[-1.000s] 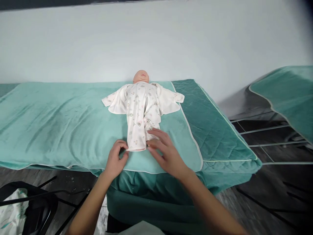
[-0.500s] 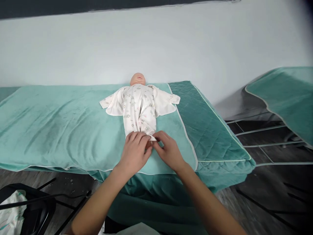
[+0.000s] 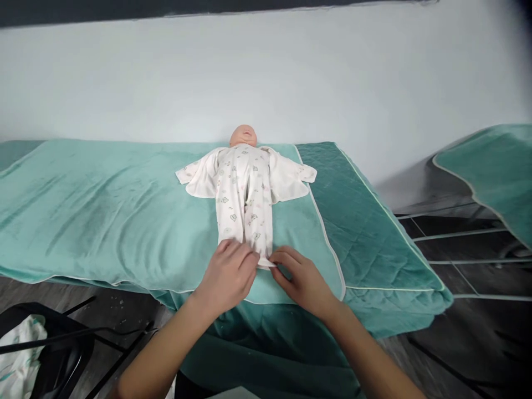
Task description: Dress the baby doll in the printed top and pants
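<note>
A baby doll (image 3: 243, 135) lies on its back on the green bed, with its head toward the wall. White printed baby trousers (image 3: 231, 205) cover its front and legs, and a white baby shirt (image 3: 287, 176) spreads out to both sides beneath. My left hand (image 3: 230, 272) is closed at the trouser legs' lower end, pinching the cuff. My right hand (image 3: 300, 280) pinches the other corner of the same cuff between thumb and fingers. The doll's feet are hidden.
The green bed (image 3: 103, 221) stands against a white wall (image 3: 266, 77). A black chair (image 3: 68, 354) at lower left holds a white printed cloth (image 3: 22, 354). To the right are a metal rack (image 3: 461, 235) and another green cover (image 3: 494, 172).
Both hands have drawn the trouser cuff toward me. The trouser legs now lie longer and straighter, and a gap shows between them. The view has shifted slightly.
</note>
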Motion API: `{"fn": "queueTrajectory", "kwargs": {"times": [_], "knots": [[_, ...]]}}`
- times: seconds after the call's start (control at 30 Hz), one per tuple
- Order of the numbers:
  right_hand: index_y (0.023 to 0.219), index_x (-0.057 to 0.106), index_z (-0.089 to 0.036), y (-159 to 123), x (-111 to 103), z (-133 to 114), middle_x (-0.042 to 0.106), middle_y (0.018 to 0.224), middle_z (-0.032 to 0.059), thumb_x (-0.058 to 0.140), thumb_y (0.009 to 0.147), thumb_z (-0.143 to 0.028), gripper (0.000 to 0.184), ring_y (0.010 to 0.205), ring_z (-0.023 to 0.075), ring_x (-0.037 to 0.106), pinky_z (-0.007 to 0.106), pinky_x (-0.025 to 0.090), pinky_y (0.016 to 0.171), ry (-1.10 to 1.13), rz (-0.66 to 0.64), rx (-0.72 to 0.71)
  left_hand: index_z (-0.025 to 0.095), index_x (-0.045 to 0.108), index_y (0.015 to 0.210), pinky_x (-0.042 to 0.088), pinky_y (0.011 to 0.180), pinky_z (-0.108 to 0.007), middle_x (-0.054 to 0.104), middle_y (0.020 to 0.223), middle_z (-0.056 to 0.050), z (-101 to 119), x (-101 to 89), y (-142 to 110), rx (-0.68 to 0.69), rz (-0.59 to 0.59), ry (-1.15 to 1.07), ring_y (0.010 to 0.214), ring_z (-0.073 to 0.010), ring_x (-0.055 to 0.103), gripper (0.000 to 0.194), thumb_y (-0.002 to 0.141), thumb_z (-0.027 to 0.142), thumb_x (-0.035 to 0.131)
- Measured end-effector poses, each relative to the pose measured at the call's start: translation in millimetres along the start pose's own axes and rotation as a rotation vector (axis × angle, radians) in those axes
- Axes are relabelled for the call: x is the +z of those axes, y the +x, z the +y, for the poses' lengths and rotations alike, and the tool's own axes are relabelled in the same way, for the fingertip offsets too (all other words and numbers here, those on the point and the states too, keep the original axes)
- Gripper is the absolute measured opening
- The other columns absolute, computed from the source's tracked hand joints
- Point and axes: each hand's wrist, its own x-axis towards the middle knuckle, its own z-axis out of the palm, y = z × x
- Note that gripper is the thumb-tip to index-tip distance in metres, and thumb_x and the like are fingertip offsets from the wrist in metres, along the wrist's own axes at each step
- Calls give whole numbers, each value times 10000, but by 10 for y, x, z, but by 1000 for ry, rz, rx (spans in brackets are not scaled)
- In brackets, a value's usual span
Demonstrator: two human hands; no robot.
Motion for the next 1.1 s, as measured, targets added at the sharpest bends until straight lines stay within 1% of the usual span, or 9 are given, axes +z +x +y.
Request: {"fn": "queueTrajectory", "kwargs": {"times": [0.07, 0.13, 0.2, 0.27, 0.37, 0.5, 0.63, 0.8, 1.1], "knots": [[1037, 579, -238, -17, -24, 59, 628, 989, 46, 553, 1007, -193, 60, 907, 198, 614, 331, 507, 780, 64, -113, 0, 181, 616, 1006, 464, 791, -416, 663, 883, -54, 3, -25, -75, 33, -22, -19, 834, -216, 578, 108, 948, 145, 532], [999, 594, -240, 17, -62, 164, 631, 957, 33, 567, 1016, -237, 32, 881, 187, 614, 323, 510, 773, 153, -182, 11, 191, 608, 1003, 477, 785, -394, 672, 902, -47, -91, -14, -119, 3, 52, -131, 855, -204, 587, 102, 942, 138, 546], [970, 599, -237, 115, -87, 322, 631, 929, 31, 546, 1028, -256, 81, 856, 184, 614, 327, 514, 766, 174, -114, 42, 200, 599, 1004, 508, 795, -366, 683, 938, -48, -307, 47, -122, -97, 208, -242, 891, -190, 608, 113, 950, 127, 533], [990, 609, -228, 276, -79, 522, 641, 972, 58, 519, 1026, -235, 96, 911, 212, 616, 366, 523, 817, 53, 65, 66, 204, 607, 1051, 544, 854, -371, 688, 1011, -67, -615, 150, -76, -237, 311, -219, 972, -199, 627, 152, 964, 132, 505], [1144, 638, -190, 589, -7, 827, 644, 1183, 136, 503, 976, -154, 218, 1137, 296, 567, 481, 486, 998, -271, 218, 31, 180, 631, 1182, 521, 1037, -463, 679, 1213, -119, -1102, 326, 67, -359, 215, -16, 1184, -262, 600, 295, 939, 110, 479], [1131, 684, -158, 921, 82, 1062, 656, 1226, 141, 489, 943, -102, 277, 1209, 302, 533, 486, 391, 1141, -524, 136, -46, 152, 670, 1233, 389, 1223, -503, 637, 1377, -144, -1529, 455, 287, -377, 26, 87, 1423, -313, 472, 345, 922, 156, 520], [1051, 714, -141, 1029, 94, 1112, 680, 1116, 137, 510, 945, -115, 232, 1137, 283, 563, 462, 292, 1207, -642, 88, -60, 203, 687, 1274, 362, 1244, -508, 660, 1363, -116, -1729, 486, 479, -265, -117, 26, 1402, -302, 510, 406, 897, 160, 540], [1068, 730, -116, 1144, 97, 1140, 676, 1118, 158, 541, 941, -142, 230, 1110, 289, 554, 416, 345, 1136, -640, 22, -56, 220, 710, 1267, 556, 1026, -450, 682, 1321, -112, -1925, 588, 772, -323, -97, -246, 1235, -324, 633, 417, 873, 317, 611], [1022, 708, -117, 1303, 96, 1111, 648, 1011, 164, 556, 944, -186, 185, 977, 295, 550, 385, 390, 844, -667, -41, 81, 212, 691, 1258, 533, 1033, -499, 682, 1298, -140, -2024, 680, 918, -276, -77, -222, 1198, -359, 634, 487, 828, 439, 665]]}}
